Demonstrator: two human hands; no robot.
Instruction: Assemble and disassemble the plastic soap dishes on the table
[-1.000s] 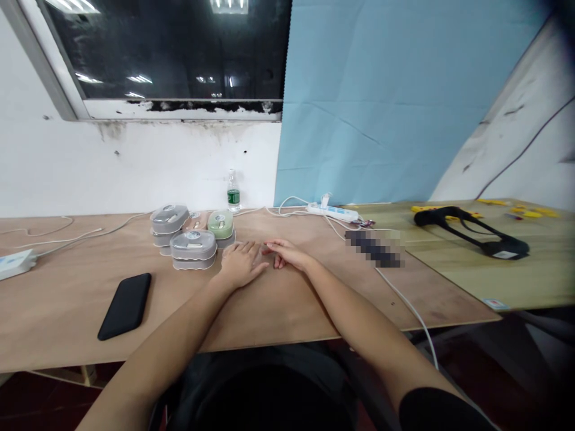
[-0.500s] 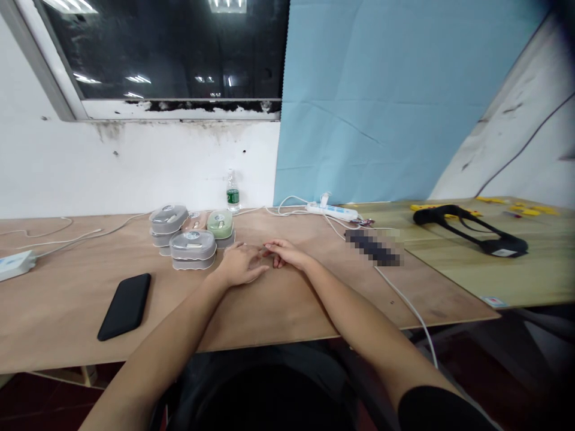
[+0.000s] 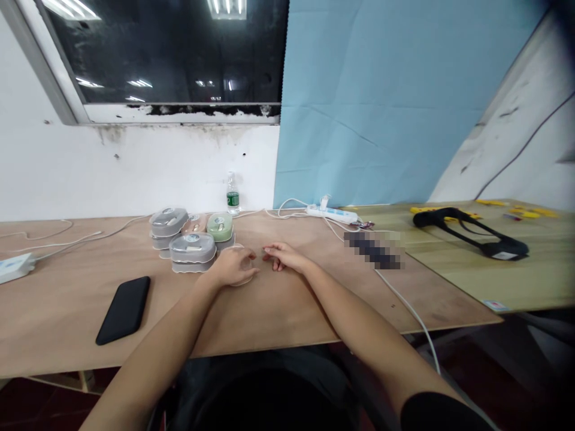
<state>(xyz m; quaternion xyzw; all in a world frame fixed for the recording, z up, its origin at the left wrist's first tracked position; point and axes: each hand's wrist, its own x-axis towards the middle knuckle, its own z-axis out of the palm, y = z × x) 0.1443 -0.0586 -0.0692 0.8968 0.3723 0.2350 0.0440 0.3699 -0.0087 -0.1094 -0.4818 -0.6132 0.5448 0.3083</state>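
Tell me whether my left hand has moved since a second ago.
Yes: judged against the bottle, your left hand has shifted leftward, closer to the front gray box.

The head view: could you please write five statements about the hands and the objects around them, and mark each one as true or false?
1. The left hand curves over a clear plastic piece. True.
2. The right hand grips the green-lidded box. False: it is apart from the green-lidded box, which stands beyond the left hand.
3. The black phone-like device lies to the left of the left hand. True.
4. The bottle with the green label is lying on its side. False: the bottle stands upright near the wall.
5. The white power strip lies farther from the person than the right hand. True.
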